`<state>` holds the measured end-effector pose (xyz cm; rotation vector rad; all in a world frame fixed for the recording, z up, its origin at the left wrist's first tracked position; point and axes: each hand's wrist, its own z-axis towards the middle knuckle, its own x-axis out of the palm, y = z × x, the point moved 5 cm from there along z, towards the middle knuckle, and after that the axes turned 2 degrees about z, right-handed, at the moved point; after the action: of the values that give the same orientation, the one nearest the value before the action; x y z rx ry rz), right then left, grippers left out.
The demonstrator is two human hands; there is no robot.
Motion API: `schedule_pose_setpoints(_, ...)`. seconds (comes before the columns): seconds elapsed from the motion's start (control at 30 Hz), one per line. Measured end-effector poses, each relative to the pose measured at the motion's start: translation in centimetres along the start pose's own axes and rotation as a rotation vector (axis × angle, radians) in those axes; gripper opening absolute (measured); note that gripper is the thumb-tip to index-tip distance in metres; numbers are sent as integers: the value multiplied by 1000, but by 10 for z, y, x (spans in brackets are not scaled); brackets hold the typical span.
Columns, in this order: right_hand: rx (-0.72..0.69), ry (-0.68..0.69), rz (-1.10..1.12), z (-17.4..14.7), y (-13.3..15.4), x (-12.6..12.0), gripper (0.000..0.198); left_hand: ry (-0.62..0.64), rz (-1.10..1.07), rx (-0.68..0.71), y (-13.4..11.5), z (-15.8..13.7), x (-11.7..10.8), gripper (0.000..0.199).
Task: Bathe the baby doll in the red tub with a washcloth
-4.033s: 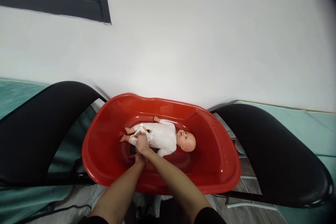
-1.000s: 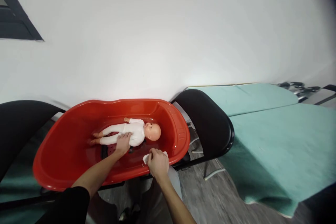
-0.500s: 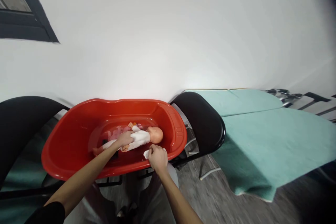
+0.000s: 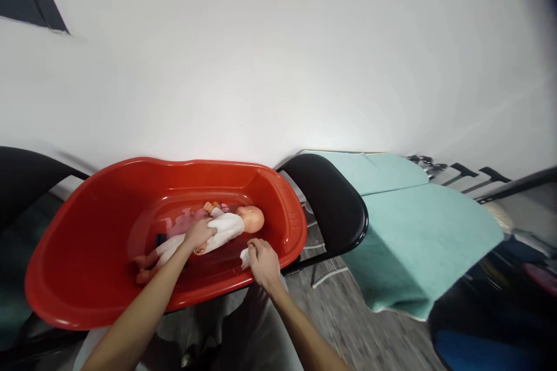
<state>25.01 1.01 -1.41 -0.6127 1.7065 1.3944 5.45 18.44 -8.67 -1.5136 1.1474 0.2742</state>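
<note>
A: Nearest to the person, what are the hands doing?

B: The right hand [image 4: 263,264] sits at the near rim of the red tub [image 4: 65,301], fingers curled closed around a small white cloth [image 4: 245,256]. The left hand [image 4: 199,233] reaches further in and lies over the doll's [image 4: 209,232] middle, fingers wrapped on its white suit; it looks like a light grip, though I cannot tell how firm.

A: Where is the doll, exactly?

B: Inside the tub, on the floor of the basin, towards the right half. Its head [image 4: 251,219] is at the right end, near the tub's right wall, and its bare feet [image 4: 143,269] trail down to the left.

A: So its long axis?

B: Roughly left to right along the tub's length, tilted a little: feet nearer the person, head further back. It seems rolled partly onto its side, one arm raised towards the far wall.

A: What could go wrong?

B: I'd judge the doll could slip or roll face down if the one-handed hold loosens, since the plastic looks slick. The tub rests on black chairs [image 4: 335,208], so leaning hard on the near rim might tip it. The cloth could also drop to the floor.
</note>
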Motion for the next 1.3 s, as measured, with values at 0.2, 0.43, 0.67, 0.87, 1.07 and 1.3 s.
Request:
schedule_pose_setpoints(0.2,139,-344,315,57,-36,-41,41,22,-52,-19,1,6,0,48)
schedule_pose_setpoints(0.43,220,-349,104,126,-41,-17,33,32,-72,-31,-2,5,2,51)
schedule_pose_setpoints(0.67,407,-178,154,124,-50,33,23,27,-59,-24,-5,4,1,44)
schedule_pose_setpoints(0.87,680,-116,343,116,-70,41,42,9,-100,-15,-4,3,5,50)
schedule_pose_setpoints(1.07,603,-39,368,110,-57,50,35,-20,-90,-11,-2,1,15,48)
schedule_pose_setpoints(1.3,453,64,482,119,-14,72,30,42,-147,-39,3,11,10,42)
